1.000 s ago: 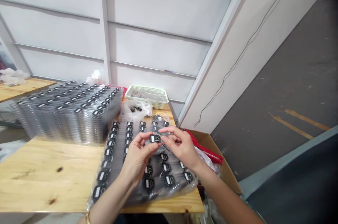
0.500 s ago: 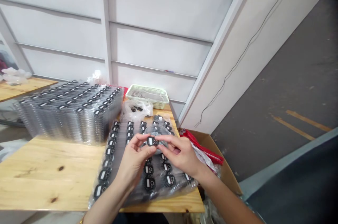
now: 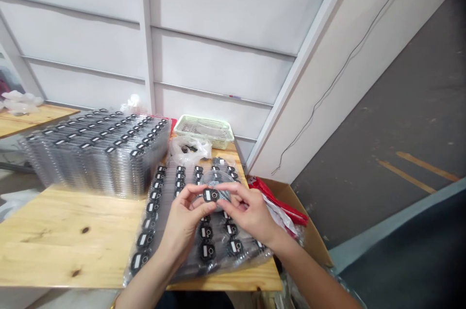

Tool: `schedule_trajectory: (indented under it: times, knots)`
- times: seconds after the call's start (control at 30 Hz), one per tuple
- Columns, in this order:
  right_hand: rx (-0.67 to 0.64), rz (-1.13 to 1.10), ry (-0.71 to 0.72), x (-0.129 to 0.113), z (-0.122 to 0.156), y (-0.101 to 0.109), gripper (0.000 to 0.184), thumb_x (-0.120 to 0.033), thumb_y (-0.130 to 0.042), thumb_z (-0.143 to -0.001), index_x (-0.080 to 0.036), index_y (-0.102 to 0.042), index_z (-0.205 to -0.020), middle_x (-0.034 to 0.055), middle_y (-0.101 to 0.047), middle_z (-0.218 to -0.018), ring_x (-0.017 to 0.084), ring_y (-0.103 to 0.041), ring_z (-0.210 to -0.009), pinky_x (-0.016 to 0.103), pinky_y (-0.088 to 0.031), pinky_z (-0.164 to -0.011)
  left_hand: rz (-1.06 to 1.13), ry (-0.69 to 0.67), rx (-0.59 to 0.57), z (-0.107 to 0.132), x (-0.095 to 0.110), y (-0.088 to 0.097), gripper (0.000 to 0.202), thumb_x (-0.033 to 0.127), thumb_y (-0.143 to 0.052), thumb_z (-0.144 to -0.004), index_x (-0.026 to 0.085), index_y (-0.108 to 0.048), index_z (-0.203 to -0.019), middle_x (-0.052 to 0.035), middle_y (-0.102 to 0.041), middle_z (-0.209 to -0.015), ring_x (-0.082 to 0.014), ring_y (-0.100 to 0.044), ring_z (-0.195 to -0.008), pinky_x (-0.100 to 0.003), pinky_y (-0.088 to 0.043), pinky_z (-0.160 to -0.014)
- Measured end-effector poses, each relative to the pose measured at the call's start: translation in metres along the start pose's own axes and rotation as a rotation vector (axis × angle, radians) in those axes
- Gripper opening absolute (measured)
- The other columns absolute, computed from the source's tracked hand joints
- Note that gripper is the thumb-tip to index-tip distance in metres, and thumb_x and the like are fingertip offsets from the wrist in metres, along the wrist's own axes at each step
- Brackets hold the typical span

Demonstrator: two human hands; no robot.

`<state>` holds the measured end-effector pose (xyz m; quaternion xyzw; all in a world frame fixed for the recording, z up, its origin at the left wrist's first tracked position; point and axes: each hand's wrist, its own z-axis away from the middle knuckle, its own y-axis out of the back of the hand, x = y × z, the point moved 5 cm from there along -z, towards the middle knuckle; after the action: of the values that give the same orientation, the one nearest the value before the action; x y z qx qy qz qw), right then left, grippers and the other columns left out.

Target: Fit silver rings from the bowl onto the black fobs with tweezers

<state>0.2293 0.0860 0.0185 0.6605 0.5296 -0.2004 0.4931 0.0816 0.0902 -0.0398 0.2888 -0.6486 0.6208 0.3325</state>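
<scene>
A small black part with a white label (image 3: 210,195) is pinched between the fingertips of my left hand (image 3: 185,221) and my right hand (image 3: 246,212). Both hands hover over a clear plastic tray (image 3: 174,251) that holds rows of the same black parts. A round clear dish (image 3: 217,179) with small bits in it sits just behind the held part, partly hidden by my fingers.
A tall stack of filled clear trays (image 3: 94,154) stands at the left of the wooden table (image 3: 54,241). A pale green basket (image 3: 204,130) and a plastic bag (image 3: 187,148) sit at the back. An open cardboard box (image 3: 294,212) with red material is at the table's right.
My hands have come down a little toward the tray with the part, and the part has turned so its white label faces up. Nothing else has moved.
</scene>
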Motion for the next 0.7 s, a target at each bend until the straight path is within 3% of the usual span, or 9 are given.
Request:
schedule_trajectory:
  times: [0.07, 0.13, 0.23, 0.3, 0.4, 0.53, 0.7]
  knots:
    - [0.134, -0.338, -0.188, 0.005, -0.006, 0.007, 0.021, -0.035, -0.058, -0.091, -0.023, -0.065, -0.107, -0.0089, -0.029, -0.055, 0.009, -0.025, -0.046, 0.023, -0.023, -0.043, 0.002, 0.016, -0.007, 0.002, 0.000, -0.001, 0.039, 0.020, -0.090, -0.057, 0.019, -0.068, -0.089, -0.0009, -0.072, -0.100, -0.0086, -0.065, -0.083, -0.015, -0.050, -0.075]
    - [0.222, -0.738, -0.395, 0.014, -0.011, 0.006, 0.018, -0.029, -0.055, -0.090, -0.021, -0.062, -0.104, -0.0071, -0.038, -0.060, 0.009, -0.034, -0.047, 0.021, -0.033, -0.043, 0.006, 0.042, -0.018, 0.007, -0.002, -0.002, 0.040, 0.023, -0.090, -0.058, 0.020, -0.070, -0.092, -0.0013, -0.072, -0.100, -0.0080, -0.065, -0.081, -0.014, -0.050, -0.072]
    - [0.217, -1.108, -0.585, 0.021, -0.015, -0.004, 0.027, -0.007, -0.058, -0.077, -0.019, -0.064, -0.100, -0.0003, -0.061, -0.081, 0.009, -0.061, -0.072, 0.019, -0.052, -0.071, 0.017, 0.136, -0.051, 0.016, -0.010, -0.004, 0.049, 0.026, -0.092, -0.057, 0.023, -0.073, -0.102, -0.0022, -0.073, -0.098, -0.0070, -0.064, -0.078, -0.014, -0.050, -0.072]
    - [0.216, -1.163, -0.592, 0.023, -0.015, -0.009, 0.037, 0.000, -0.059, -0.072, -0.019, -0.064, -0.104, 0.0028, -0.069, -0.098, 0.010, -0.066, -0.096, 0.021, -0.049, -0.095, 0.017, 0.215, -0.083, 0.022, -0.017, -0.006, 0.051, 0.028, -0.092, -0.056, 0.024, -0.074, -0.104, -0.0035, -0.074, -0.100, -0.0075, -0.064, -0.080, -0.015, -0.050, -0.075]
    - [0.183, -1.132, -0.486, 0.019, -0.011, -0.014, 0.041, -0.006, -0.061, -0.076, -0.022, -0.063, -0.114, 0.0051, -0.068, -0.123, 0.014, -0.058, -0.123, 0.032, -0.036, -0.114, -0.004, 0.292, -0.121, 0.030, -0.022, -0.008, 0.050, 0.033, -0.092, -0.056, 0.024, -0.075, -0.102, -0.0041, -0.073, -0.100, -0.0087, -0.064, -0.081, -0.016, -0.050, -0.077]
    - [0.112, -1.038, -0.379, 0.005, -0.005, -0.020, 0.046, -0.015, -0.064, -0.083, -0.028, -0.060, -0.127, 0.0045, -0.058, -0.140, 0.017, -0.046, -0.137, 0.039, -0.026, -0.119, -0.030, 0.311, -0.157, 0.035, -0.020, -0.011, 0.053, 0.040, -0.092, -0.055, 0.023, -0.076, -0.103, -0.0049, -0.072, -0.097, -0.0100, -0.063, -0.079, -0.019, -0.050, -0.078]
    - [-0.016, -0.977, -0.371, -0.006, 0.004, -0.027, 0.054, -0.019, -0.059, -0.091, -0.035, -0.047, -0.141, 0.0014, -0.052, -0.146, 0.016, -0.041, -0.140, 0.040, -0.027, -0.119, -0.012, 0.298, -0.185, 0.035, -0.015, -0.014, 0.051, 0.040, -0.091, -0.056, 0.024, -0.076, -0.103, -0.0046, -0.072, -0.095, -0.0098, -0.061, -0.078, -0.018, -0.050, -0.077]
